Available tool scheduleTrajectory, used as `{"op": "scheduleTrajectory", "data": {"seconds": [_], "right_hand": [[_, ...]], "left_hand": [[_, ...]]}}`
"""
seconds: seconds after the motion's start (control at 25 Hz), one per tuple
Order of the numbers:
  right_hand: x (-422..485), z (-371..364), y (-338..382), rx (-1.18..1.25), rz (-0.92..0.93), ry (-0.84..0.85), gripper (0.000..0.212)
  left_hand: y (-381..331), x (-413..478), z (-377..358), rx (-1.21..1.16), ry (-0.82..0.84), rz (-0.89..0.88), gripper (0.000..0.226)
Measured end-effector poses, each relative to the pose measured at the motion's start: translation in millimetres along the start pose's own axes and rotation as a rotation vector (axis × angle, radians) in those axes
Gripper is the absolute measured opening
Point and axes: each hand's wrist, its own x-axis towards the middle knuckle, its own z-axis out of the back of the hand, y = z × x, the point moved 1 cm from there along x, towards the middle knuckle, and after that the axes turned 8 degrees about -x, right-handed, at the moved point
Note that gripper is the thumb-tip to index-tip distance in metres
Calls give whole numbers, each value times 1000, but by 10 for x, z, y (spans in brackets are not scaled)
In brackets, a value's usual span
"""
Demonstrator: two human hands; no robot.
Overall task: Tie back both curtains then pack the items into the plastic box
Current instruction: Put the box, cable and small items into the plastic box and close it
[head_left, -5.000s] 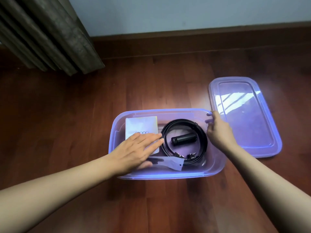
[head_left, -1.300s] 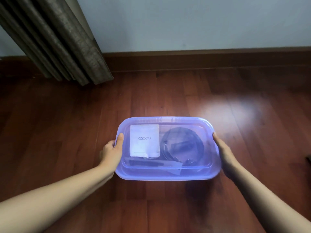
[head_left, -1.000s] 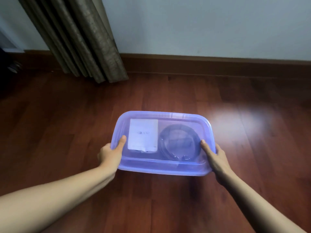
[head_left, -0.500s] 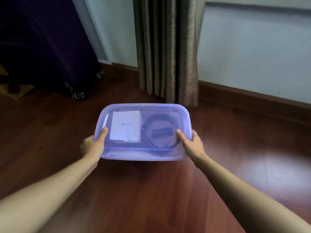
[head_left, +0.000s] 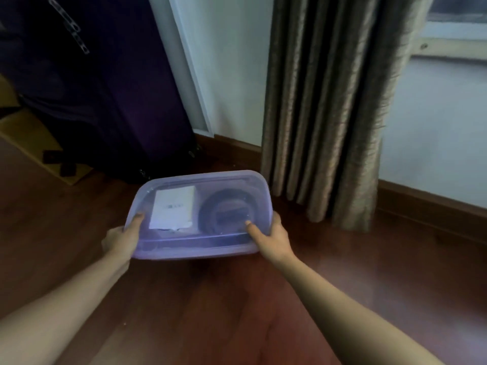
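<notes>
The translucent purple plastic box (head_left: 200, 248) has its lid on and is held up above the wooden floor. My left hand (head_left: 120, 239) grips its left end, thumb on the lid. My right hand (head_left: 272, 238) grips the right end, thumb on top too. Through the lid I see a white paper packet (head_left: 172, 206) on the left and a black coiled strap (head_left: 225, 214) around a dark cylinder on the right. A brown-grey curtain (head_left: 324, 106) hangs straight down to the floor just behind the box.
A dark purple suitcase (head_left: 87, 83) on wheels stands at the back left against the wall. A cardboard box (head_left: 31, 138) lies left of it. A wooden skirting board (head_left: 427, 204) runs along the white wall, with a window sill (head_left: 448, 51) at top right.
The lid went onto the box, both hands took its ends, and the box came off the floor. My view swung left, bringing the suitcase and curtain into sight.
</notes>
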Motion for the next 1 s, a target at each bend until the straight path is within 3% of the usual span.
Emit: {"op": "scheduleTrajectory", "data": {"seconds": [0.24,0.48,0.6,0.68,0.76,0.84,0.92,1.0], "right_hand": [[814,-555,-80,-47,9,-48,49],[1055,-800,-249,-61,-14,-55,45],[1033,-764,-175,-484,103,-178,60],[918,-800,-113,-798,272,-88,74],[806,-867,-88,-1058,488,77,80],[848,-897,-153,-1258,579,122,73],[962,-861,-148,-1289,536,111,62],[1073,-784,-112,-1274,497,112,61]], "left_hand": [[196,805,-382,-14,34,63,74],[272,1162,-633,-59,96,87,74],[350,1226,-676,-188,135,177,96],[580,1186,-654,-307,111,295,112],[709,945,-678,-356,193,351,98],[723,782,-802,-421,268,376,67],[618,759,-985,-481,276,403,35],[470,800,-1156,-500,301,379,32]]}}
